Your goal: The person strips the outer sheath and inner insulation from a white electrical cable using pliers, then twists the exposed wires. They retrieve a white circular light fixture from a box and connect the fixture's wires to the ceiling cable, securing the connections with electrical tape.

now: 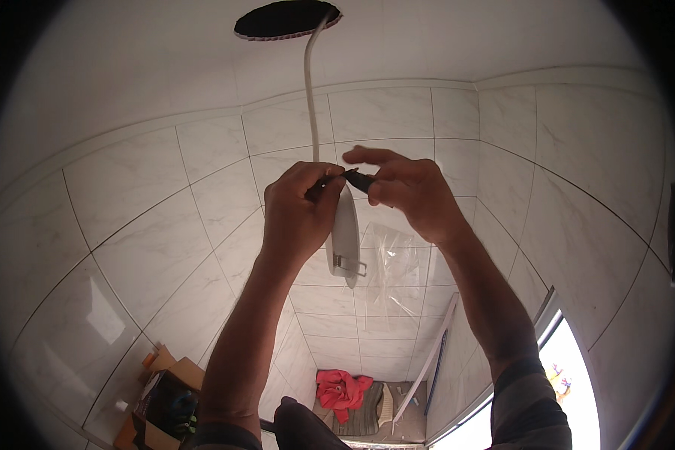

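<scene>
A white cable (311,90) hangs from the round hole (281,21) in the ceiling and runs down to my raised left hand (298,210). That hand is closed, its thumb and fingers pinching at the cable's lower end with something dark between them. Opposite it, my right hand (420,196) pinches a small black piece (360,181), whose exact kind is unclear, and its index finger stretches out above. Directly below the fingers hangs a round white recessed ceiling light (343,240), edge-on, with a metal spring clip (350,265) on its side.
Marbled white tiles (142,217) cover the walls. A clear plastic bag (394,262) shows beyond the light. Low left stands an open cardboard box (180,390) with dark things inside. Far below lies a red cloth (343,391). A bright opening (570,390) is at lower right.
</scene>
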`<state>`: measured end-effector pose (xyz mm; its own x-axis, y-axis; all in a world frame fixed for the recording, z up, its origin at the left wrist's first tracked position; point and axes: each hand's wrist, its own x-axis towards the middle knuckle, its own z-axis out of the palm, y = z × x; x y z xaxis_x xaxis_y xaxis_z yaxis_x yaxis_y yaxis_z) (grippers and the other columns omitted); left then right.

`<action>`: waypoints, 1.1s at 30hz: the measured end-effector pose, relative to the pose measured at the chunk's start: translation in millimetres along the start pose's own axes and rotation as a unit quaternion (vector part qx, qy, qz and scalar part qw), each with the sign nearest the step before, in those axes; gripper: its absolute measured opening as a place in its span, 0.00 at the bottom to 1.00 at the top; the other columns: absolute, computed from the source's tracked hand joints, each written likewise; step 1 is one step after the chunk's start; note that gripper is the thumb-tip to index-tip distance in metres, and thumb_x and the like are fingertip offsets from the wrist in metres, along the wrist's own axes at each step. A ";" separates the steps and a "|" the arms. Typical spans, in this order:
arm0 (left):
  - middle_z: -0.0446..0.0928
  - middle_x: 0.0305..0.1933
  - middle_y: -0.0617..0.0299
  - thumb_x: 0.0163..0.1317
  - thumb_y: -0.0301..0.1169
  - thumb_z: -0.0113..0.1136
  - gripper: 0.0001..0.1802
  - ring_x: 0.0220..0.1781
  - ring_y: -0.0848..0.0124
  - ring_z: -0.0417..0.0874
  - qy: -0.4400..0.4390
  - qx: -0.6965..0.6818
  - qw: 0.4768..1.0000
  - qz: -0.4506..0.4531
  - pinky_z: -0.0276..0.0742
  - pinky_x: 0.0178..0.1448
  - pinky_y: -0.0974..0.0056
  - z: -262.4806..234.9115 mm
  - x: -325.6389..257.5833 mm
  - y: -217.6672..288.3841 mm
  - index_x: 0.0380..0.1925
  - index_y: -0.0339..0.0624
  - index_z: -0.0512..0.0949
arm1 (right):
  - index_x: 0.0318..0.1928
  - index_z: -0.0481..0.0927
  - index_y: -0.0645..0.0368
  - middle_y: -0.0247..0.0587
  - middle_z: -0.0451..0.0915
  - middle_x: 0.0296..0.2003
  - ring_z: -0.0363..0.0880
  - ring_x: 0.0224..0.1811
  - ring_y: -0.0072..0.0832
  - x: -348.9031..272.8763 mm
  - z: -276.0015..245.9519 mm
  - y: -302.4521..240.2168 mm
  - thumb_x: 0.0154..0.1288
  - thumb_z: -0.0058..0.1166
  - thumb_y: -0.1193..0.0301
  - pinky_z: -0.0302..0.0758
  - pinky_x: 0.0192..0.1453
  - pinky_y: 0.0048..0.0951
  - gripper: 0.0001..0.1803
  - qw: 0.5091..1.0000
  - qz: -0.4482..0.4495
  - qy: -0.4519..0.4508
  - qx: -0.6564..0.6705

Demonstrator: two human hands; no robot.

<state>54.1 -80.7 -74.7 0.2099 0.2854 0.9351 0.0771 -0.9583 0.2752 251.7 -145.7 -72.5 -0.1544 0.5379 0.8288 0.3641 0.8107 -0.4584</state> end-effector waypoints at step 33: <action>0.85 0.36 0.63 0.69 0.26 0.67 0.04 0.30 0.77 0.81 0.001 0.005 0.999 0.036 0.78 0.38 0.68 2.4 -5.5 0.7 0.41 0.39 0.83 | 0.38 0.84 0.66 0.46 0.82 0.56 0.82 0.54 0.31 2.8 12.8 -12.9 0.69 0.60 0.72 0.78 0.60 0.35 0.08 0.944 0.044 0.069 0.319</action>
<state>55.4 -83.0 -80.1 0.2140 0.2167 0.9525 0.0715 -0.9760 0.2059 234.9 -151.7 -68.3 -0.0126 0.6094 0.7928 -0.2635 0.7628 -0.5905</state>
